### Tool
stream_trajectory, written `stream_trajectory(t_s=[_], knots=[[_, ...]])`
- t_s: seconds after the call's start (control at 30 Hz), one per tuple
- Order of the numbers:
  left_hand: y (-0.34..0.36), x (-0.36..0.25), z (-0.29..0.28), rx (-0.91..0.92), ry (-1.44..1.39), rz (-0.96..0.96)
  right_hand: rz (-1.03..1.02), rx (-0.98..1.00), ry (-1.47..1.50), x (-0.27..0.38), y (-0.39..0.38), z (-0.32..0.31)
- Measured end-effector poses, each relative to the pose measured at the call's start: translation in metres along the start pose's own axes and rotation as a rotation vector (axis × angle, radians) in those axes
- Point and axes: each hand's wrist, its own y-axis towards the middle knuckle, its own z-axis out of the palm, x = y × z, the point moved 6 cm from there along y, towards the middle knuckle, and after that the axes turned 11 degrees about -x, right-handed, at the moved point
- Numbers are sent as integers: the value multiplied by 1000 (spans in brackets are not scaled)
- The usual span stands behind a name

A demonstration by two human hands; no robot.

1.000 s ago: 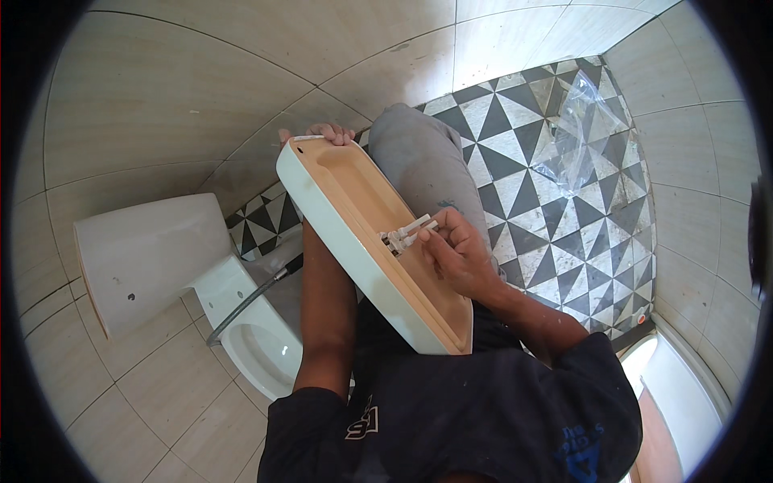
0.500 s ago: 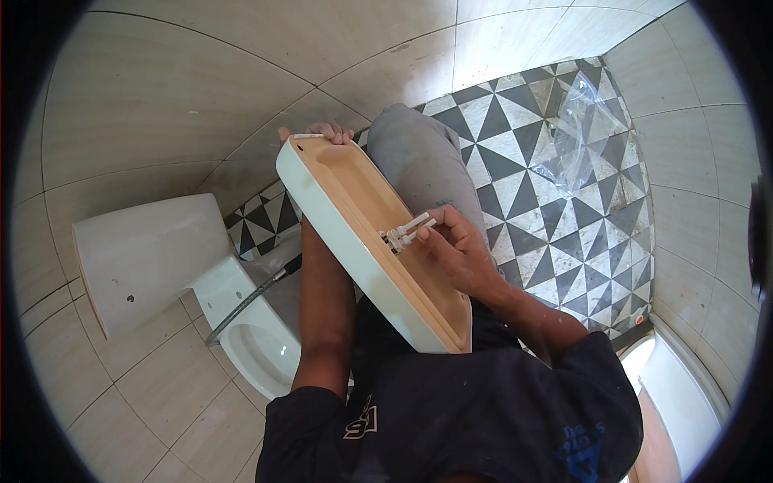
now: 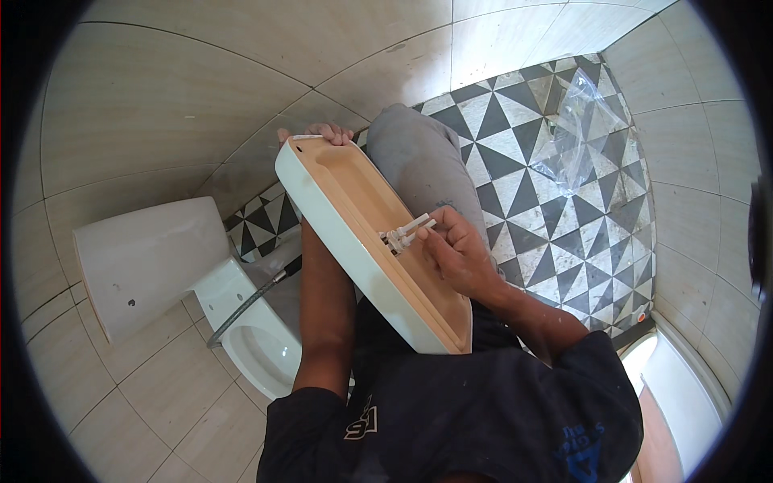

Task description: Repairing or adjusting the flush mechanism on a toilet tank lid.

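A toilet tank lid (image 3: 346,241) rests tilted across my lap, its pale glazed outer side to the left and its tan unglazed underside showing. My left hand (image 3: 330,133) grips the lid's far end, fingers curled over the rim; its forearm passes beneath the lid. At the middle of the underside sits a flush button fitting (image 3: 394,240) with two white plastic rods. My right hand (image 3: 459,249) is closed on that fitting, thumb and fingers pinching the rods near their ends. Part of the fitting is hidden inside the lid's hole.
To the left stands a white toilet tank (image 3: 153,266) beside a toilet bowl (image 3: 274,354), with a braided hose (image 3: 250,304) crossing it. A clear plastic bag (image 3: 576,133) lies on the patterned floor (image 3: 555,258). Tiled walls (image 3: 193,105) close in around me.
Almost nothing differs. Both hands keep their hold, and the lid and fitting stay in place; the view has shifted very slightly.
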Motion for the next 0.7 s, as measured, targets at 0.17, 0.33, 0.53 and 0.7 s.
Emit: stream_trajectory(t_s=[0.17,0.33,0.53,0.7], knots=[[-3,0,4,-7,-8,1,-101,-23,39,-1,1,0],[-7,5,17,-43,-77,18,-12,-8,44,-6,-3,-4],[-9,0,15,-79,-41,16,-102,-24,145,-12,0,-1],[-11,1,17,-116,-27,22,-51,-25,115,-12,-2,0]])
